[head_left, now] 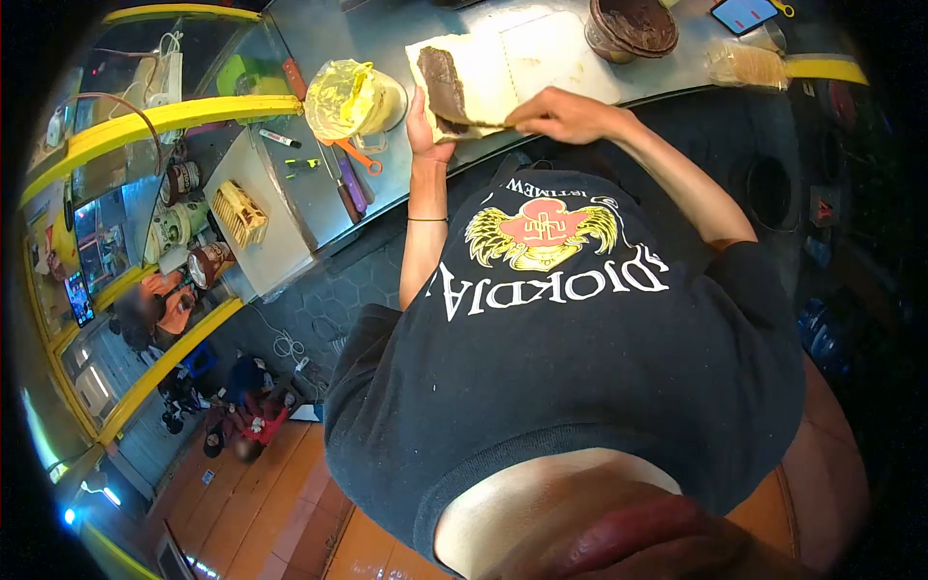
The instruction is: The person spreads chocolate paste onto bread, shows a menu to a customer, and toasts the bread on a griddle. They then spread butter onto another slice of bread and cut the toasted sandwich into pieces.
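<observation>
A flat slice of pale bread (488, 72) lies near the front edge of the metal counter, with a dark brown spread (442, 82) over its left part. My left hand (425, 130) holds the slice at its lower left edge, fingers partly under it. Closed at the slice's lower right edge is my right hand (561, 116); whether it pinches the bread or a thin tool is unclear. Just right of the slice is a white board (556, 58), and behind it an open tub of brown spread (628, 31).
Left of my hands stand a tub covered with yellow plastic (353, 100), an orange-handled tool (362, 157) and a purple-handled knife (351, 184). A filled bread loaf (239, 213) sits on a tray at left. A phone (742, 14) and wrapped bread (746, 66) lie at right. People sit lower left.
</observation>
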Tool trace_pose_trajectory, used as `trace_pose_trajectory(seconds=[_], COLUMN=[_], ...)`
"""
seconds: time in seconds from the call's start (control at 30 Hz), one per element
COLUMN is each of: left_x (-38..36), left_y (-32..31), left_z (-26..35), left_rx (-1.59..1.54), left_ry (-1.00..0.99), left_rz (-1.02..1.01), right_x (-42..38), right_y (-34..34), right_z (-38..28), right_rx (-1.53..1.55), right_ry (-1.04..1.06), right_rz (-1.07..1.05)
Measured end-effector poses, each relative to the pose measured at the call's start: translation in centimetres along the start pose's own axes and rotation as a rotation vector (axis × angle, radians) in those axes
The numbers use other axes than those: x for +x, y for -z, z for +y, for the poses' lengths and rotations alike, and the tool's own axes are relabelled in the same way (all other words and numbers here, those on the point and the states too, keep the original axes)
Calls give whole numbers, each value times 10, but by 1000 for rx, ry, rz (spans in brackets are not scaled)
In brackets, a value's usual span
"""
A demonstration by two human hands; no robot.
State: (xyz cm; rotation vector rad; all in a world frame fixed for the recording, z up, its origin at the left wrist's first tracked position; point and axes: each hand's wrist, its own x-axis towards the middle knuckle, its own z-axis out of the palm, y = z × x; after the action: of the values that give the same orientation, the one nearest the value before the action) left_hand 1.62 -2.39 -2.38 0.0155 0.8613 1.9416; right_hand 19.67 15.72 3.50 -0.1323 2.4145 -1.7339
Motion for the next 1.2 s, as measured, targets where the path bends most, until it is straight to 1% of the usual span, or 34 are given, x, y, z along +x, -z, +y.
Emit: trace_pose_trajectory(seconds=[0.07, 0.13, 0.17, 0.2, 0.27, 0.3, 0.33, 0.4, 0.43, 0.47, 0.53, 0.57, 0.6, 0.67, 0.7, 0.73, 0.8, 0.83, 0.87, 0.9, 0.93, 0.97, 1.0, 1.07, 1.1, 1.13, 1.17, 1.2], left_x=[1, 1, 1, -2, -4, -5, -4, -1, 1, 3, 2, -1, 0, -1, -2, -4, -4, -4, -5, -6, -4, -3, -1, 6, 15, 22, 26, 29], left_y=[12, 17, 17, 17, 13, 11, 10, 11, 17, 21, 25, 18, 19, 24, 24, 22, 14, 8, 4, 0, 3, 8, 12, 16, 19, 18, 19, 19], left_z=[-1, 1, 1, 0, 0, -1, -1, 0, 2, 0, -2, -1, -2, -3, -3, -2, -1, -1, 0, 1, 2, 3, 5, 11, 12, 14, 17, 17], left_rx=[10, -120, -85, -87, -88, -91, -93, -76, -132, -134, -136, -138, -138, -158, -161, -157, -164, -163, -107, -50, -51, -31, -11, 0, -33, -66, 5, 4], left_ry=[-9, 44, 21, 22, -23, -29, -27, 20, 46, 42, 18, 8, 8, -10, 0, 3, 6, 7, 17, 24, 17, 24, 29, 40, 34, 27, -13, -20], left_rz=[1, -75, -27, -27, -53, -32, -33, 35, -20, -24, -34, -25, -28, -106, -114, -113, -122, -121, -56, 6, 7, -3, -15, -28, -65, -104, -103, -103], right_x=[-10, -18, -19, -18, -10, -6, -6, -13, -17, -22, -23, -19, -8, 1, 4, 8, 18, 14, 8, 0, -5, -10, -12, -11, -16, -11, -8, -4], right_y=[-1, 4, 12, 11, 23, 21, 19, 8, -2, -4, 11, 15, 14, 37, 45, 41, 31, 24, 18, 12, 10, 7, 3, -1, 1, 0, -7, -10], right_z=[-1, 1, -3, 6, 19, 28, 21, -8, -13, -19, -21, -10, 19, 9, -2, 7, 33, 30, 15, 3, -4, 2, 10, 3, -2, 1, 8, 12], right_rx=[10, 26, -13, -1, -137, -338, -339, -307, -319, -351, -200, -207, -165, -113, -165, -162, -104, -82, -56, -32, -13, 57, 53, 129, 182, 179, 340, 499], right_ry=[8, 25, 15, 44, -56, 160, 158, 65, 65, 121, 70, 85, 225, 52, -104, -103, 86, 92, 74, 18, -36, -17, -13, 130, -1, 5, -62, -130], right_rz=[33, 104, 142, 291, 373, 503, 503, -5, -51, -5, 52, 144, 309, 269, 270, 273, 203, 100, 1, -47, -96, -36, -41, 122, 112, 113, 261, 406])
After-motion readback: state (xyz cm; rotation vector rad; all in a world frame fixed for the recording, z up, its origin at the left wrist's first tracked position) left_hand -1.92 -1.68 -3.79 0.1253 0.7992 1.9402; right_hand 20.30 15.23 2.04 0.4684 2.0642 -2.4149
